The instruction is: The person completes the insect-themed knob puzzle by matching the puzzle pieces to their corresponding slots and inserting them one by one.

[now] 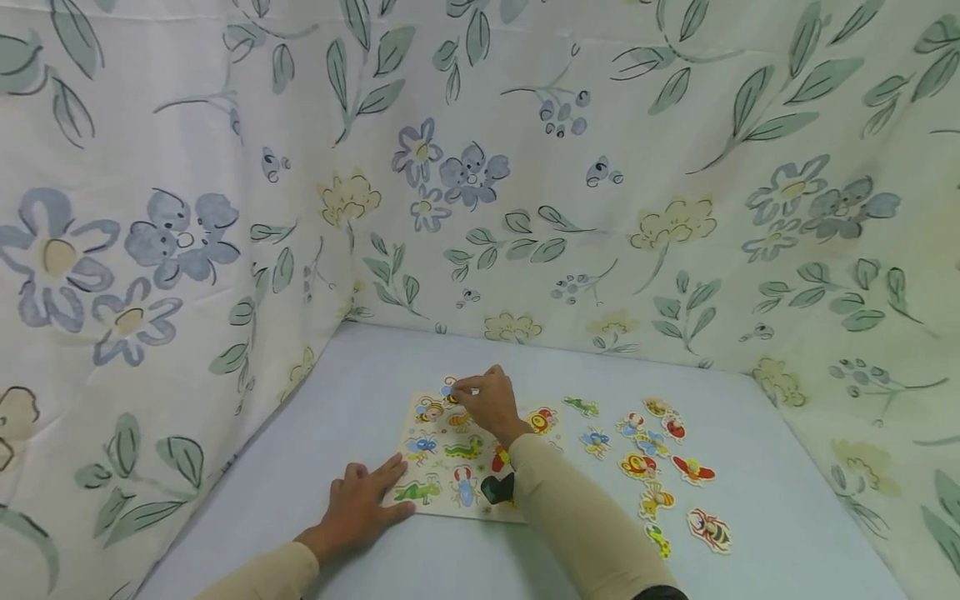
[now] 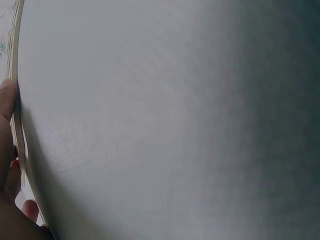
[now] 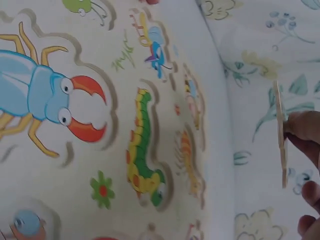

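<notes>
A wooden insect puzzle board (image 1: 442,505) lies on the table, its recesses showing printed bugs such as a blue stag beetle (image 3: 45,95) and a caterpillar (image 3: 142,145). My right hand (image 1: 491,406) pinches a bee puzzle piece (image 1: 449,392) above the board's far left edge. The right wrist view shows that thin wooden piece edge-on (image 3: 280,135), raised off the board. At the board's near left corner rests my left hand (image 1: 362,506), fingers extended over the edge. Only a few of its fingers (image 2: 7,100) show in the left wrist view. My right forearm hides part of the board.
Loose insect pieces lie right of the board, including a red-winged bug (image 1: 693,471), a spider-like bug (image 1: 709,531) and a green grasshopper (image 1: 581,406). Several overlap in a cluster. A floral curtain (image 1: 480,183) hangs behind and left of the white table (image 1: 772,467).
</notes>
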Tool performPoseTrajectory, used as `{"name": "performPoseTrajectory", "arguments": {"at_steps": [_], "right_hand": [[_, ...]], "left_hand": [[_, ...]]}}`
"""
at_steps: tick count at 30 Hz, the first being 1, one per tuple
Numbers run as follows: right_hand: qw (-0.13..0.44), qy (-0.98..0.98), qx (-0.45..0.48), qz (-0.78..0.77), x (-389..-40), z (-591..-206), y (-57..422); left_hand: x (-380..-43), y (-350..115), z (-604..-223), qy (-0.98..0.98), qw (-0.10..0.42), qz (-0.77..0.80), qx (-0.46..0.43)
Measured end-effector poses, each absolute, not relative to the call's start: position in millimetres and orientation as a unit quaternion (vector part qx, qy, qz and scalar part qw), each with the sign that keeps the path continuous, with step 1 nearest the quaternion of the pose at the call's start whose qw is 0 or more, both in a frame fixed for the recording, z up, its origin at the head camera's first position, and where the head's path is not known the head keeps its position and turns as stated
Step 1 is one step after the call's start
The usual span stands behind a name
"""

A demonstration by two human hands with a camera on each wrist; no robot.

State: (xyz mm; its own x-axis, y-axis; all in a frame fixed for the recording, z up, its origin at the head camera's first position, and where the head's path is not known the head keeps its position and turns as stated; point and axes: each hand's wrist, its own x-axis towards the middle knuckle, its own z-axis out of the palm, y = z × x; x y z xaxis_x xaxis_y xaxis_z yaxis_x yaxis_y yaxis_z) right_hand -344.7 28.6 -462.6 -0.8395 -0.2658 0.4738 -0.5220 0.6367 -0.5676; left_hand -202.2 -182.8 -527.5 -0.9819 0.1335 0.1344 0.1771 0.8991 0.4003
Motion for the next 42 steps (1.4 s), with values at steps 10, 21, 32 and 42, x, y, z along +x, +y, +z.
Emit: {"name": "performPoseTrajectory", "arguments": {"at_steps": [10,21,32,42], "right_hand": [[0.134,-0.902,0.201,0.359,-349,-482,9],[0.116,-0.923,0.182,0.32,-357,-498,-11],[0.088,-0.937,0.175,0.291,-357,-504,-19],[0.079,-0.938,0.175,0.288,-360,-511,-24]], "left_hand": [[-204,-183,-531,-0.975,0.039,-0.204,-0.081],[-201,-185,-530,-0.974,0.043,-0.206,-0.086],[-202,-182,-526,-0.974,0.039,-0.206,-0.088],[-201,-183,-527,-0.974,0.04,-0.207,-0.088]]}}
